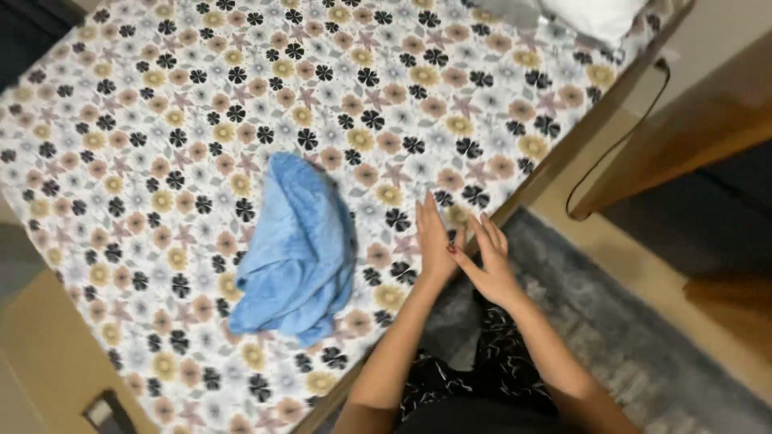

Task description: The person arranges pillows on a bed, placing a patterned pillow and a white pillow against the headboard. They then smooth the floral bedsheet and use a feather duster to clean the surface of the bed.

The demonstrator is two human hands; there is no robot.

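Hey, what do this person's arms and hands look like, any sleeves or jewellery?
Both forearms are bare, no sleeves showing. The left hand and right hand show no rings, watch or bracelets. One nail on the right hand looks dark red.

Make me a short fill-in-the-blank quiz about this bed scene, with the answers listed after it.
1. The crumpled cloth on the bed is ____ in colour.
2. The bedsheet has a ____ pattern.
3. Both hands, left hand and right hand, hold ____.
4. The cloth lies to the ____ of the hands in the picture.

Answers: blue; floral; nothing; left
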